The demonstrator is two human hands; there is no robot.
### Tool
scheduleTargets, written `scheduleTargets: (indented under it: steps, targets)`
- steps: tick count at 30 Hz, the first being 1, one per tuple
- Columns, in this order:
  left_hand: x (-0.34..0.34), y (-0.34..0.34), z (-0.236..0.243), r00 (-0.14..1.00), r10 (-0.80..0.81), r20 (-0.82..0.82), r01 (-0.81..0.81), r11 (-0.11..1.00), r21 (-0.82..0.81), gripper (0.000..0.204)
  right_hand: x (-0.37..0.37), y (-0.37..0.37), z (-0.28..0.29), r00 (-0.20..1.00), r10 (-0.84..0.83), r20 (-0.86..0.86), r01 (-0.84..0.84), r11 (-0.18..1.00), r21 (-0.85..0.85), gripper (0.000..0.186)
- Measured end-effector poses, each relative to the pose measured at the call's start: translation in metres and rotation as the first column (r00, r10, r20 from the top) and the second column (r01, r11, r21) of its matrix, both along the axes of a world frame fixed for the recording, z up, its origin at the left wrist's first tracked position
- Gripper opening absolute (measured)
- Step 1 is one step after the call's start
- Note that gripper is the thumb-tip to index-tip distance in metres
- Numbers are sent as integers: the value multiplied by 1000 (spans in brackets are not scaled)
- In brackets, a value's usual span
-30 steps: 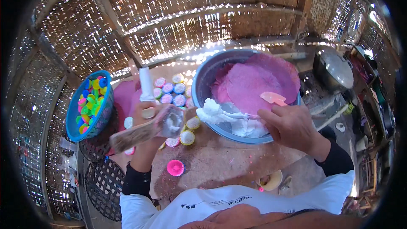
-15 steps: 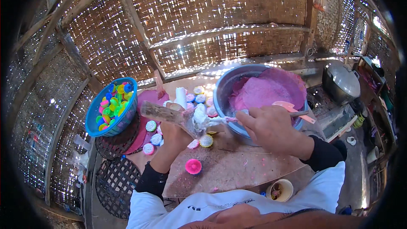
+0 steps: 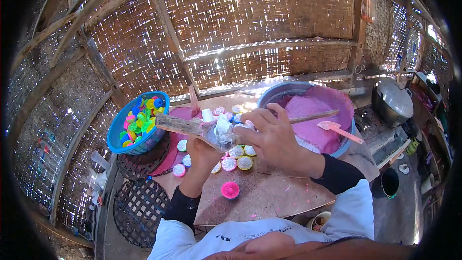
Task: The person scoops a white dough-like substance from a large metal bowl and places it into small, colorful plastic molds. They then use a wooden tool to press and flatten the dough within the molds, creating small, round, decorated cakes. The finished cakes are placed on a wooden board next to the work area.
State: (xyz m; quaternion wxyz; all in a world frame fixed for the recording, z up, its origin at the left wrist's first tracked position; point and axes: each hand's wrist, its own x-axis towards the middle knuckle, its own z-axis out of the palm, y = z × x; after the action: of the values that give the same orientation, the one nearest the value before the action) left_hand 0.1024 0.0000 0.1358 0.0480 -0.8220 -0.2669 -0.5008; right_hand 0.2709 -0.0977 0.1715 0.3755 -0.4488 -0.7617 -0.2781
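Note:
My left hand (image 3: 201, 154) is closed round a wooden paddle (image 3: 179, 125), its flat part loaded with white paste (image 3: 224, 129). My right hand (image 3: 276, 137) grips a thin wooden stick (image 3: 315, 117) whose handle sticks out to the right; the fingers are at the paste, and the stick's other end is hidden. Below and beyond the hands, several small coloured cups with white speckled tops (image 3: 244, 163) stand on the table. A bright pink cup-shaped piece (image 3: 230, 190) sits alone nearer me.
At right, a blue-grey basin (image 3: 353, 137) holds pink powder (image 3: 308, 110) and a pink scoop (image 3: 337, 129). A blue basket (image 3: 115, 135) of coloured cups is at left, above dark woven trays (image 3: 139, 212). A metal pot (image 3: 392, 98) stands far right.
My right hand has moved left from over the basin to the paste on the paddle, bringing the stick along. More speckled-top cups and the pink scoop show now.

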Motion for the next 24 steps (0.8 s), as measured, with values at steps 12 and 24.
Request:
scheduleTargets:
  steps: [12,24]
  targets:
    - [-8,7,-11,981,-97,166,124,979,-161,43,-14,14,5,1000,10,-27,-10,1000,-25,15]
    - [-10,6,-12,925,-186,331,308,877,-369,51,-21,28,0,992,7,-125,-16,997,-73,10]
